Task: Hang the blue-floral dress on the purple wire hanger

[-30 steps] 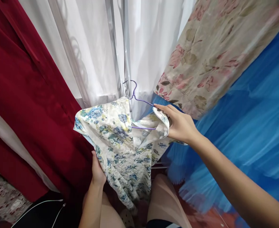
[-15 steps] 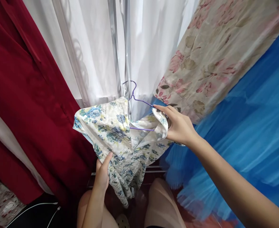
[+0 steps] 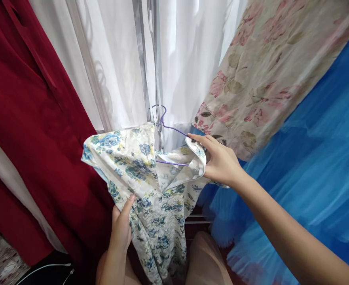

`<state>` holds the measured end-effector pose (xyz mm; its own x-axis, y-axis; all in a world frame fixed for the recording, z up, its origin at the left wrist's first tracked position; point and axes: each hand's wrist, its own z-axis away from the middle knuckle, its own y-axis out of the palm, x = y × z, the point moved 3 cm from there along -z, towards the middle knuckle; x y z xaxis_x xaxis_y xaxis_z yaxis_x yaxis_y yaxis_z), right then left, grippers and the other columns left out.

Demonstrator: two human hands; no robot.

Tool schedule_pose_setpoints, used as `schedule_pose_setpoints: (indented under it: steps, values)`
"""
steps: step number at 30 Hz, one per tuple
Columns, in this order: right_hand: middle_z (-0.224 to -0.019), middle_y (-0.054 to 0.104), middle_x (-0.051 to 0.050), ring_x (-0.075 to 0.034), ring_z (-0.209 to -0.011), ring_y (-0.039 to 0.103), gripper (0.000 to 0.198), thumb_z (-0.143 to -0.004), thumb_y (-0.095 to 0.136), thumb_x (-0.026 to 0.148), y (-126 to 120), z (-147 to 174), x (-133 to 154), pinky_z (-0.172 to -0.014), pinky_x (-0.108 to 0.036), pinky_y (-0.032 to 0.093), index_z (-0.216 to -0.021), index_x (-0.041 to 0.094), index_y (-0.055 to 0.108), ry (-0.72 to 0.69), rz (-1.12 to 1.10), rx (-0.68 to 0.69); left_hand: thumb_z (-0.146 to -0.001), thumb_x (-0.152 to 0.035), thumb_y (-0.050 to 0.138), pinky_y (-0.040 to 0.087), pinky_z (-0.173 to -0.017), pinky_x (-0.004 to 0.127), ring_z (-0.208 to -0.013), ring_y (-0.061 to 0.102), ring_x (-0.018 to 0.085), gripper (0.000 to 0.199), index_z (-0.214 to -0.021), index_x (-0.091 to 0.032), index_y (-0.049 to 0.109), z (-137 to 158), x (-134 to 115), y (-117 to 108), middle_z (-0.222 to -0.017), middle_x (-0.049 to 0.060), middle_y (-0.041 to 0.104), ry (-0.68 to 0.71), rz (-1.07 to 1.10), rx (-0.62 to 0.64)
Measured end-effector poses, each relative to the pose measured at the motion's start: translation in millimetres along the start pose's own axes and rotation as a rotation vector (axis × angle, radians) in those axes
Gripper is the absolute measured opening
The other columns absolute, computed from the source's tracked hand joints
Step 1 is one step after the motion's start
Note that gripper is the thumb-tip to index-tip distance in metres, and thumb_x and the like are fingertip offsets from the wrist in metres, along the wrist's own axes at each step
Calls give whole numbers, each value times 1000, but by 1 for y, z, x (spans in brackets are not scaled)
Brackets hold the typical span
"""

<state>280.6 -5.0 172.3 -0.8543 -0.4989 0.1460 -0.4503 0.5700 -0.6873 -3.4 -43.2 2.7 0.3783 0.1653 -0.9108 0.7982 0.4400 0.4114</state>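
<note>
A white dress (image 3: 145,174) with blue and yellow flowers hangs in front of me on a thin purple hanger (image 3: 174,129). One shoulder of the dress covers the hanger's left arm; the hanger's hook and right arm are exposed. My left hand (image 3: 122,221) grips the dress at its left side, thumb in front, below the sleeve. With my right hand (image 3: 219,158) I hold the neckline and shoulder cloth on the right, fingertips touching the end of the hanger's arm. The dress's lower part falls between my legs.
Dark red cloth (image 3: 44,130) hangs on the left, white curtains (image 3: 189,67) behind. To the right are a beige floral cloth (image 3: 251,87) and a blue tulle skirt (image 3: 305,170). Metal rack poles (image 3: 157,59) stand in the middle. White cables (image 3: 44,266) lie lower left.
Both hands have shifted slightly left with the dress and hanger. The dress's lower part now hangs longer and more spread out. Both hands keep their holds.
</note>
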Motion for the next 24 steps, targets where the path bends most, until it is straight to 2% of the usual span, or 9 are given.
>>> schedule_pose_setpoints:
  steps: [4, 6, 8, 10, 12, 13, 15, 18, 24]
  values:
    - [-128, 61, -11, -33, -110, 64, 74, -77, 67, 37, 8, 18, -3, -81, -40, 54, -146, 28, 44, -83, -52, 71, -74, -26, 68, 40, -113, 43, -130, 54, 27, 43, -116, -30, 60, 4, 29, -20, -123, 3, 67, -88, -3, -58]
    - [-141, 53, -12, -39, -129, 50, 74, -77, 65, 31, 17, 32, -1, -97, -51, 49, -148, 28, 42, -139, -67, 27, -74, -26, 65, 41, -112, 43, -128, 56, 27, 39, -113, -28, 61, 8, 49, -30, -118, 4, 69, -155, -13, -106]
    - [-149, 44, -11, -41, -141, 36, 70, -80, 62, 27, 31, 52, 7, -107, -61, 38, -146, 31, 41, -128, -146, -71, -73, -26, 65, 44, -108, 42, -125, 58, 27, 37, -110, -28, 61, 13, 66, -38, -113, 5, 71, -183, -26, -130]
    - [-143, 50, -11, -39, -137, 41, 58, -84, 59, 26, 52, 77, 17, -105, -63, 39, -139, 34, 46, -7, -307, -189, -72, -26, 65, 48, -102, 40, -121, 60, 27, 37, -109, -29, 61, 17, 78, -44, -112, 4, 71, -190, -47, -123]
    - [-115, 63, -10, -34, -112, 59, 33, -86, 61, 29, 80, 105, 29, -92, -54, 50, -118, 33, 55, 163, -500, -239, -72, -26, 66, 51, -97, 37, -118, 62, 27, 35, -107, -29, 61, 20, 87, -48, -113, 4, 70, -199, -77, -92]
    - [-99, 64, -8, -31, -96, 63, 21, -86, 63, 33, 97, 118, 34, -82, -49, 53, -106, 30, 57, 262, -575, -171, -72, -27, 67, 51, -96, 36, -117, 63, 27, 34, -106, -28, 61, 21, 90, -50, -114, 5, 70, -209, -93, -74]
    - [-77, 60, -3, -25, -71, 60, 19, -86, 65, 42, 130, 141, 45, -65, -39, 50, -89, 26, 55, 434, -708, 53, -71, -28, 69, 51, -95, 35, -117, 62, 28, 33, -104, -26, 62, 23, 92, -52, -113, 6, 70, -220, -119, -47]
    - [-70, 57, -1, -20, -64, 54, 32, -91, 56, 51, 160, 160, 60, -59, -32, 43, -77, 22, 52, 526, -846, 313, -70, -29, 69, 51, -94, 35, -118, 62, 28, 35, -104, -23, 62, 26, 87, -51, -114, 7, 70, -212, -112, -42]
    - [-73, 58, -1, -18, -69, 54, 29, -96, 48, 42, 168, 166, 74, -64, -28, 40, -78, 20, 54, 522, -928, 360, -69, -26, 69, 51, -90, 37, -108, 65, 29, 37, -105, -17, 61, 46, 70, -45, -108, 10, 71, -258, -116, -128]
